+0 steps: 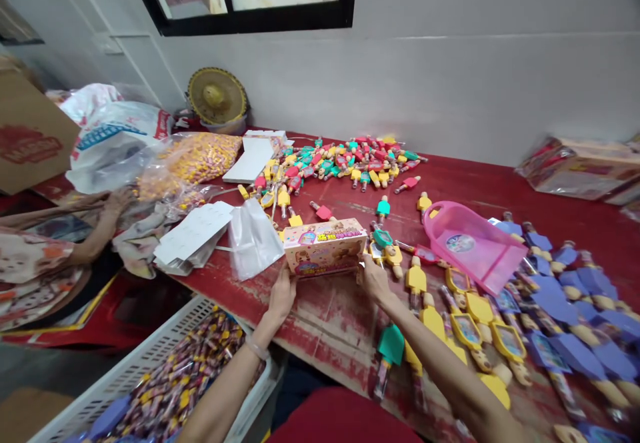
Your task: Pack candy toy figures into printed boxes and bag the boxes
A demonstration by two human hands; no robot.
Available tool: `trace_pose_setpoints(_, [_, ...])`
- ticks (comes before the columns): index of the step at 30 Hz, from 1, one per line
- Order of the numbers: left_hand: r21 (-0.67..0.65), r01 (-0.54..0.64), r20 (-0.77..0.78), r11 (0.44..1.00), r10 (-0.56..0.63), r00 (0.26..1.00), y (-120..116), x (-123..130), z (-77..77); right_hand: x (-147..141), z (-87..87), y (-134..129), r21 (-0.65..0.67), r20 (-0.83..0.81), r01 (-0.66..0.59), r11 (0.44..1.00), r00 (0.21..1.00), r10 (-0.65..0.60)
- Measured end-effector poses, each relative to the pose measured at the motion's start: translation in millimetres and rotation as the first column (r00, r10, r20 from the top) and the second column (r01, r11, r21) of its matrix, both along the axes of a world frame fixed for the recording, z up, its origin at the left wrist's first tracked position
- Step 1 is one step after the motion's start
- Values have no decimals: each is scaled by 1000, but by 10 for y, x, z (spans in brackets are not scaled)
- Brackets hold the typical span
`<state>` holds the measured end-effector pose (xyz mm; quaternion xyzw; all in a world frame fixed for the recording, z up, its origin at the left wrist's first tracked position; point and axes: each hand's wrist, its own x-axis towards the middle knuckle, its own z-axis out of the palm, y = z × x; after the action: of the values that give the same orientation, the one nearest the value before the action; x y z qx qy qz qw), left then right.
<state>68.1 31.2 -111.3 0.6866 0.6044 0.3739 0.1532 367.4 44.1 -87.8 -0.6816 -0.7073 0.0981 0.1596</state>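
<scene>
As a person in a dark red top (pixel 345 420) leans in, a white perforated plastic crate (pixel 165 336) of small wrapped yellow-and-purple pieces stands below the near edge of a worn red table (pixel 320 330). The left hand (pixel 283 293) and right hand (pixel 374 278) clasp opposite ends of a pink-and-cream printed cardboard box (pixel 325 250), fingers curled in against it; whether its underside touches the tabletop cannot be told. Just right of the box lie yellow and green paddle-shaped plastic toys (pixel 434 316), with purple paddle-shaped toys (pixel 557 300) farther right and a translucent pink plastic scoop (pixel 475 250) between. On the left, a clear plastic bag (pixel 254 240) lies beside folded white cardboard cartons (pixel 193 233), near a co-worker's hand (pixel 119 201). Farther back, a mixed heap of red, green and yellow toys (pixel 345 160) spreads beside a clear sack of small yellow pieces (pixel 197 156). Against the grey wall (pixel 450 90) stands a round yellow-rimmed fan (pixel 217 94), below a black-framed window (pixel 255 28).
</scene>
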Motion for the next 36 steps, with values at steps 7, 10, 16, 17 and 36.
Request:
trace_pose_setpoints(7, [-80,38,38,996,-35,999,32,-41,-22,-5,-126,33,-11,-142,6,1000,990,-7])
trace_pose_setpoints(10, [-104,87,26,991,-85,996,55,-71,74,88,32,49,-15,-207,-45,999,977,41])
trace_pose_setpoints(16, [-120,109,4,987,-110,994,55,-71,161,26,1184,164,433,-325,120,893,945,31])
trace_pose_setpoints(17, [-126,96,-2,987,-97,995,52,-57,160,-52,1391,212,516,-291,86,852,953,81])
trace_pose_setpoints(36, [147,127,-190,981,-97,977,711,421,1820,-632,1167,617,123,247,-341,932,920,304])
